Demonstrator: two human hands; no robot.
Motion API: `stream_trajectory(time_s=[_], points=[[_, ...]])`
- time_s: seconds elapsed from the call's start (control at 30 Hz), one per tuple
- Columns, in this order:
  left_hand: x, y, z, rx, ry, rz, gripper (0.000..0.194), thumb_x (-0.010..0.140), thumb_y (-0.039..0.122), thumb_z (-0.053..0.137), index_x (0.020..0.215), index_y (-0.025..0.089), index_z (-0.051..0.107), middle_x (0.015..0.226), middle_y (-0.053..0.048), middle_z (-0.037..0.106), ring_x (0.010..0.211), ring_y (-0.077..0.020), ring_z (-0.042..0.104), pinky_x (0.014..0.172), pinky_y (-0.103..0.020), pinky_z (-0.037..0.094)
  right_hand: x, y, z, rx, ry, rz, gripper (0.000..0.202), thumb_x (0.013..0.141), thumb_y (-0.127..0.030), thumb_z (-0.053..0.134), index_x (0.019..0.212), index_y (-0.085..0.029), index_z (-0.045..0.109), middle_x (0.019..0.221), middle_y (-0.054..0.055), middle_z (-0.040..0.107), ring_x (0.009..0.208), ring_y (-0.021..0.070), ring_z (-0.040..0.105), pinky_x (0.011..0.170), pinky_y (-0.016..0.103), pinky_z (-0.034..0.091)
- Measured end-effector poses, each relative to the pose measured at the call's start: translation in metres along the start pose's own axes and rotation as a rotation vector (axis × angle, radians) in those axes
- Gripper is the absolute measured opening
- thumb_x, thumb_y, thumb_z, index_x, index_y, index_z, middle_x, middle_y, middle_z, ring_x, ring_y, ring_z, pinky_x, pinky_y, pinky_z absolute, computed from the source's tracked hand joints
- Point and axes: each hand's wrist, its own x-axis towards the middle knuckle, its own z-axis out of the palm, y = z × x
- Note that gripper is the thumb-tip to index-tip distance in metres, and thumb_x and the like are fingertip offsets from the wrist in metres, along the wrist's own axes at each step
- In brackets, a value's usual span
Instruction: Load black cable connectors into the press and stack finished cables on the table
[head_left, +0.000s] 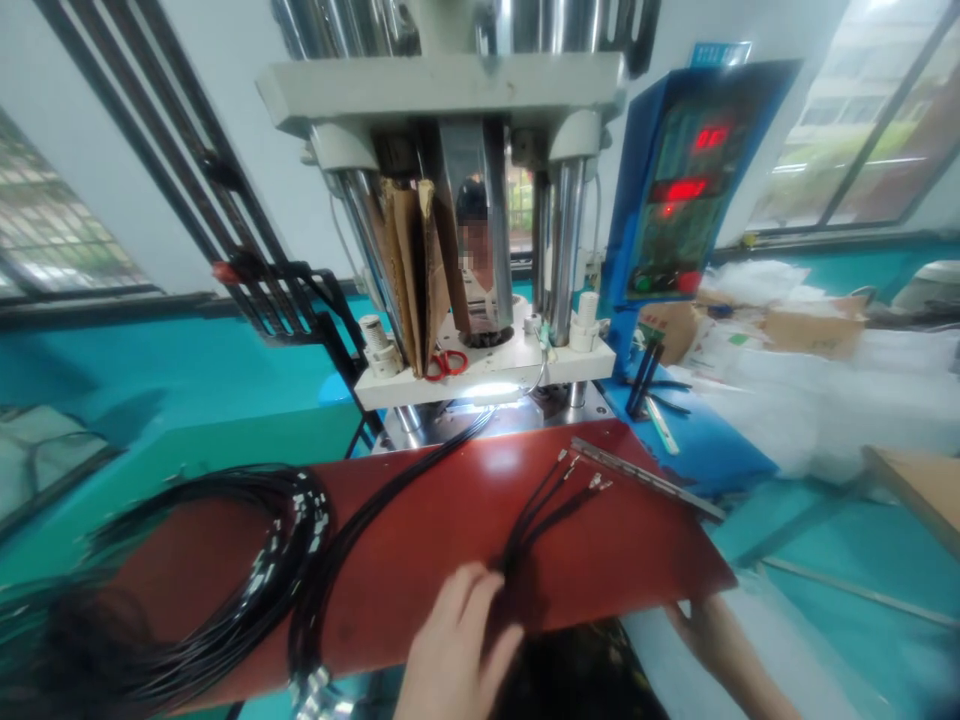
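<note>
A red-brown tabletop (637, 550) before a press (450, 90); the left hand (459, 635) comes in over the front edge near its middle, palm down, thumb spread from the fingers, fingertips at the near end of some black leads (529, 525); whether it grips them or only touches them, I cannot tell; the right hand (699, 618) is at the front edge by the right corner, mostly hidden beneath, so its grip cannot be told; the leads lie right of the middle, their metal tips (597, 482) toward the back edge, near a metal strip (645, 477).

The tips could snag on the strip or bend if pushed, being so near it; the long bundle (367, 512), curving from the press to the front edge left of the left hand, could slip off, since its pale ends reach past that edge; the coil (292, 540) at the left end could tangle with the bundle, as they lie side by side.

Counted: two hands; one press, strip, bundle and coil; one pair of red scissors (444, 363) on the press; about four tips, though blur leaves that unsure.
</note>
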Motion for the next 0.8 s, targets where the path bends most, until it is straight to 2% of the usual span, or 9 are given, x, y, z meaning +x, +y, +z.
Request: stream_trajectory(time_s=[0.07, 0.13, 0.2, 0.3, 0.4, 0.47, 0.57, 0.7, 0.8], points=[[0.032, 0.011, 0.009, 0.284, -0.073, 0.059, 0.04, 0.077, 0.029, 0.052, 0.116, 0.018, 0.052, 0.123, -0.013, 0.048, 0.113, -0.0309, 0.044, 0.082, -0.04, 0.047, -0.006, 0.003, -0.009, -0.086, -0.046, -0.009, 0.033, 0.067, -0.034, 0.039, 0.082, -0.013, 0.06, 0.088, 0.02, 0.067, 0.086, 0.0325, 0.062, 0.075, 0.042, 0.05], [0.055, 0.022, 0.015, 0.498, -0.161, 0.064, 0.038, 0.08, 0.024, 0.045, 0.115, 0.011, 0.051, 0.117, -0.017, 0.051, 0.104, -0.0302, 0.051, 0.076, -0.039, 0.048, -0.016, 0.002, -0.023, -0.135, -0.13, 0.026, 0.036, 0.07, -0.031, 0.039, 0.089, -0.011, 0.06, 0.091, 0.02, 0.066, 0.085, 0.0327, 0.062, 0.076, 0.044, 0.049], [0.069, 0.029, 0.016, 0.573, -0.254, 0.049, 0.031, 0.08, 0.021, 0.041, 0.106, 0.01, 0.054, 0.105, -0.016, 0.056, 0.09, -0.0266, 0.058, 0.074, -0.037, 0.047, -0.027, -0.009, -0.042, -0.064, -0.223, 0.075, 0.04, 0.073, -0.031, 0.04, 0.101, -0.01, 0.058, 0.092, 0.017, 0.067, 0.085, 0.0307, 0.063, 0.076, 0.043, 0.049], [0.078, 0.031, 0.016, 0.553, -0.3, 0.05, 0.021, 0.075, 0.017, 0.041, 0.091, 0.011, 0.054, 0.096, -0.014, 0.059, 0.085, -0.0246, 0.06, 0.075, -0.035, 0.045, -0.034, -0.045, -0.074, 0.301, -0.348, 0.091, 0.039, 0.079, -0.035, 0.043, 0.111, -0.016, 0.055, 0.094, 0.01, 0.067, 0.084, 0.0234, 0.063, 0.076, 0.033, 0.049], [0.082, 0.022, 0.015, 0.401, -0.252, 0.034, 0.014, 0.075, 0.018, 0.04, 0.086, 0.016, 0.047, 0.086, -0.01, 0.06, 0.083, -0.0219, 0.06, 0.073, -0.031, 0.044, -0.027, -0.095, -0.096, 0.727, -0.458, 0.098, 0.029, 0.083, -0.035, 0.044, 0.102, -0.021, 0.06, 0.087, 0.006, 0.068, 0.08, 0.0198, 0.062, 0.077, 0.031, 0.046], [0.082, 0.014, 0.014, 0.17, -0.306, -0.015, 0.01, 0.08, 0.023, 0.036, 0.088, 0.019, 0.04, 0.073, -0.004, 0.059, 0.068, -0.0172, 0.06, 0.063, -0.027, 0.044, -0.017, -0.126, -0.098, 1.009, -0.548, 0.124, 0.023, 0.083, -0.032, 0.046, 0.095, -0.019, 0.061, 0.073, 0.004, 0.068, 0.072, 0.0187, 0.062, 0.074, 0.031, 0.046], [0.075, 0.007, 0.013, -0.093, -0.363, -0.055, 0.012, 0.083, 0.032, 0.031, 0.087, 0.021, 0.033, 0.068, 0.001, 0.055, 0.053, -0.013, 0.055, 0.051, -0.023, 0.04, 0.0, -0.164, -0.089, 1.257, -0.619, 0.132, 0.021, 0.081, -0.028, 0.051, 0.095, -0.016, 0.06, 0.073, 0.004, 0.068, 0.072, 0.0173, 0.061, 0.075, 0.032, 0.045], [0.058, 0.011, 0.01, 0.068, -0.255, 0.102, 0.006, 0.077, 0.025, 0.042, 0.078, 0.02, 0.039, 0.079, -0.001, 0.055, 0.072, -0.0147, 0.053, 0.065, -0.025, 0.039, 0.019, -0.191, -0.075, 1.27, -0.683, 0.077, 0.019, 0.078, -0.024, 0.054, 0.092, -0.015, 0.062, 0.074, 0.003, 0.067, 0.07, 0.0159, 0.061, 0.073, 0.031, 0.045], [0.05, 0.018, 0.008, 0.173, -0.307, 0.139, 0.011, 0.074, 0.027, 0.046, 0.082, 0.019, 0.044, 0.084, -0.002, 0.056, 0.074, -0.0159, 0.053, 0.066, -0.026, 0.037, 0.025, -0.194, -0.072, 1.26, -0.697, 0.023, 0.014, 0.077, -0.023, 0.054, 0.079, -0.014, 0.064, 0.069, 0.003, 0.066, 0.065, 0.0157, 0.06, 0.069, 0.031, 0.045]])
